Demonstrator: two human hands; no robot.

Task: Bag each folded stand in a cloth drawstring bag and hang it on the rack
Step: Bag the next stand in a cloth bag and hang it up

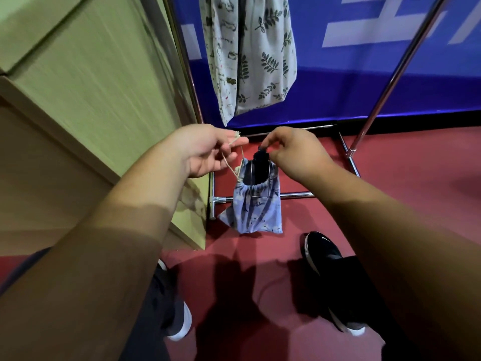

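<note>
Below the two printed bags hung on the chrome rack [299,195], one blue drawstring bag [256,214] was held in mid-air, in front of the rack's lower bar. The left hand [205,149] pinched the drawstring cord [230,165]. The right hand [294,149] appeared to pinch the top of the black folded stand [260,165], which protruded from the bag's gathered mouth. The step was judged to be bagging, not yet closed. The next move called for seating the stand fully, drawing the cord tight, then lifting the bag to the rack. Count: one stand, one blue bag, and two hung bags, doodle-print [223,61] and leaf-print [268,61].
</note>
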